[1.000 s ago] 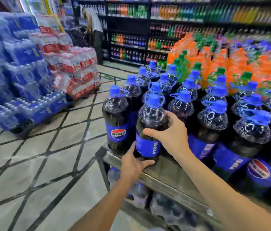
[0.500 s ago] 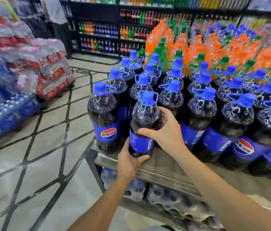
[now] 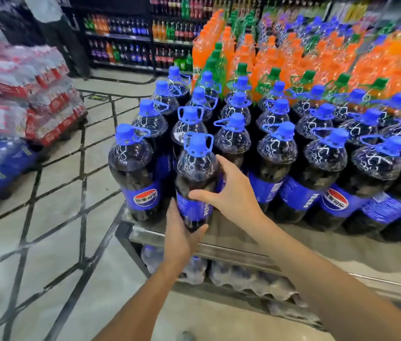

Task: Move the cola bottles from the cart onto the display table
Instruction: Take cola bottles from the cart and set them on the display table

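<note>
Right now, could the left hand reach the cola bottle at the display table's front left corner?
Probably, but it is busy: the left hand grips the base of the held bottle. The corner bottle stands just to its left at the edge of the display table, with nothing in front.

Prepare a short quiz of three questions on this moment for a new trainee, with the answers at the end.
1. True or false: only the right hand holds the front cola bottle.
2. Its cap is: A) red B) blue C) white.
3. Which hand grips the bottle lower, near its base?
Key: 1. False, both hands hold it. 2. B. 3. The left hand.
</note>
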Tool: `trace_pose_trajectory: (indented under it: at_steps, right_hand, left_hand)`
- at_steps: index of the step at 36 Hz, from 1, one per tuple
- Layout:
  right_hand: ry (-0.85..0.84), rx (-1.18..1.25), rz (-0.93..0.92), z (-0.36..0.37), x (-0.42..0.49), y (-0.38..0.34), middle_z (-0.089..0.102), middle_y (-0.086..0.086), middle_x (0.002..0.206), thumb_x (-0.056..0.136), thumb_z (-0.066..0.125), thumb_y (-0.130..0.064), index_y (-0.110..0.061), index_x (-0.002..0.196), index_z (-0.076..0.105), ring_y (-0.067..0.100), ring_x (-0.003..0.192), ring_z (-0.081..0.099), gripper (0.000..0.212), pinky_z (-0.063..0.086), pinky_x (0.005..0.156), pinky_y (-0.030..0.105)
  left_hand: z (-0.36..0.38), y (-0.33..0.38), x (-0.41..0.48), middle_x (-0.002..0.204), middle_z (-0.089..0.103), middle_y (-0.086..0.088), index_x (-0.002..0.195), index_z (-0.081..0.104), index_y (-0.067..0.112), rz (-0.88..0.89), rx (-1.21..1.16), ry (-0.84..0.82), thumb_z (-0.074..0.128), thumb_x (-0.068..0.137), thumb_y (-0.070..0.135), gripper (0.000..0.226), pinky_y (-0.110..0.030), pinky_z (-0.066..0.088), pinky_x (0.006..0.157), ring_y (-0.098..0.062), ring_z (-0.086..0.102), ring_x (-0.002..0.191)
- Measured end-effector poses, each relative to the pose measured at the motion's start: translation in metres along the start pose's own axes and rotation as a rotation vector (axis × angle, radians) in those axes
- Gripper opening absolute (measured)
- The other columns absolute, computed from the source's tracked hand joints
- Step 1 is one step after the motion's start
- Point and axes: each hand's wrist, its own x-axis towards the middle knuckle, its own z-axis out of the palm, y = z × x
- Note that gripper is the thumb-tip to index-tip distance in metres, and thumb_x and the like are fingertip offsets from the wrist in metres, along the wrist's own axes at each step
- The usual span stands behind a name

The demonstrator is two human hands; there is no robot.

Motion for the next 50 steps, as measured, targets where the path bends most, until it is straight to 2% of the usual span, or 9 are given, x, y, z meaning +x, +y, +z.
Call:
trace_pose_trajectory:
  at_steps: [3, 7, 11, 15, 20, 24, 36, 41, 50]
  right_hand:
    - [-0.007, -0.112, -0.022, -0.011, -0.008, 0.005, 0.045, -0.006, 0.162, 0.077, 0.080, -0.066, -0.020, 0.161, 0.037, 0.014, 0.147, 0.043, 0.105, 0.038, 0.120, 0.041]
    - [-0.054, -0.367, -0.066, -0.033, -0.026, 0.022, 0.056, -0.001, 0.149, 0.095, 0.064, -0.060, -0.019, 0.150, 0.049, 0.022, 0.135, 0.053, 0.070, 0.045, 0.106, 0.040]
    - [-0.124, -0.630, -0.104, -0.061, -0.055, 0.044, 0.062, 0.003, 0.135, 0.100, 0.056, -0.058, -0.016, 0.133, 0.058, 0.027, 0.125, 0.059, 0.054, 0.051, 0.094, 0.042]
    - [-0.111, -0.780, -0.125, -0.097, -0.095, 0.071, 0.064, 0.005, 0.129, 0.102, 0.051, -0.057, -0.017, 0.134, 0.058, 0.030, 0.119, 0.060, 0.052, 0.047, 0.091, 0.040]
    - [-0.093, -0.822, -0.050, -0.157, -0.159, 0.108, 0.063, 0.007, 0.132, 0.103, 0.049, -0.054, -0.014, 0.135, 0.058, 0.031, 0.122, 0.060, 0.051, 0.049, 0.096, 0.041]
    - [-0.043, -0.852, 0.057, -0.210, -0.220, 0.138, 0.063, 0.008, 0.122, 0.104, 0.049, -0.052, -0.013, 0.120, 0.060, 0.032, 0.116, 0.062, 0.044, 0.047, 0.086, 0.040]
    - [0.186, -0.824, 0.456, -0.351, -0.408, 0.227, 0.064, 0.006, 0.119, 0.105, 0.050, -0.046, -0.016, 0.127, 0.057, 0.030, 0.110, 0.064, 0.038, 0.050, 0.079, 0.039]
    - [0.285, -0.789, 0.654, -0.393, -0.474, 0.257, 0.062, 0.007, 0.115, 0.104, 0.052, -0.041, -0.014, 0.115, 0.060, 0.033, 0.110, 0.063, 0.031, 0.053, 0.085, 0.043]
    - [0.400, -0.808, 0.945, -0.460, -0.550, 0.297, 0.062, 0.007, 0.118, 0.103, 0.048, -0.049, -0.018, 0.118, 0.060, 0.031, 0.114, 0.062, 0.036, 0.051, 0.087, 0.039]
  left_hand:
    - [-0.010, 0.006, -0.003, 0.133, 0.054, 0.009, 0.145, 0.038, 0.025, 0.028, 0.155, -0.043, 0.088, 0.067, 0.021, 0.092, -0.018, 0.043, 0.100, -0.006, 0.054, 0.121]
    - [-0.023, 0.018, -0.019, 0.124, 0.058, -0.008, 0.133, 0.042, 0.015, -0.077, 0.508, -0.097, 0.075, 0.068, 0.050, 0.080, -0.045, 0.055, 0.089, -0.030, 0.062, 0.111]
    - [-0.023, 0.037, -0.048, 0.117, 0.061, -0.007, 0.123, 0.054, 0.018, 0.036, 0.873, -0.184, 0.068, 0.079, 0.040, 0.052, -0.042, 0.051, 0.093, -0.031, 0.061, 0.112]
    - [0.000, 0.067, -0.079, 0.134, 0.058, -0.007, 0.134, 0.053, 0.014, 0.157, 0.987, -0.251, 0.064, 0.087, 0.042, 0.056, -0.041, 0.043, 0.106, -0.029, 0.054, 0.126]
    - [0.054, 0.120, -0.123, 0.128, 0.061, -0.010, 0.128, 0.057, 0.012, 0.342, 1.027, -0.351, 0.057, 0.088, 0.047, 0.053, -0.043, 0.046, 0.103, -0.032, 0.057, 0.123]
    - [0.110, 0.161, -0.167, 0.139, 0.057, -0.011, 0.136, 0.055, 0.011, 0.424, 0.996, -0.456, 0.049, 0.087, 0.050, 0.063, -0.041, 0.042, 0.109, -0.031, 0.052, 0.131]
    - [0.293, 0.256, -0.292, 0.138, 0.057, -0.004, 0.136, 0.056, 0.018, 0.799, 0.956, -0.790, 0.058, 0.094, 0.042, 0.049, -0.039, 0.047, 0.101, -0.027, 0.055, 0.127]
    - [0.364, 0.293, -0.335, 0.121, 0.065, -0.003, 0.119, 0.063, 0.021, 0.947, 0.856, -0.938, 0.059, 0.092, 0.040, 0.033, -0.041, 0.052, 0.094, -0.025, 0.062, 0.114]
    - [0.483, 0.348, -0.399, 0.135, 0.059, -0.001, 0.135, 0.056, 0.019, 1.235, 0.775, -1.155, 0.057, 0.094, 0.045, 0.048, -0.042, 0.050, 0.101, -0.023, 0.057, 0.125]
